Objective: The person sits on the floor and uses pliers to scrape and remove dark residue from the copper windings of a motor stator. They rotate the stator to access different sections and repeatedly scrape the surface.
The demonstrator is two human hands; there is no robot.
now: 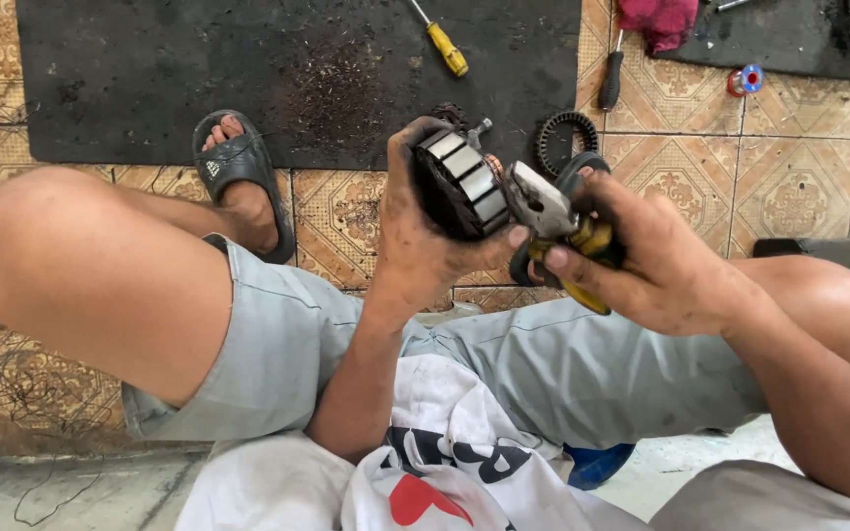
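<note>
My left hand (415, 246), black with grime, grips a round motor stator (462, 182) with pale metal segments around its rim, held up above my lap. My right hand (656, 261) is closed on a pair of pliers (553, 221) with yellow and black handles; the steel jaws touch the right side of the stator. Both hands are close together in the middle of the view.
A black rubber mat (150, 69) lies on the patterned tile floor, with a yellow-handled screwdriver (445, 44) on it. A black-handled tool (610, 79), a toothed black ring (565, 138), a red rag (659, 22) and a small spool (745, 79) lie beyond. My sandalled foot (238, 172) rests at left.
</note>
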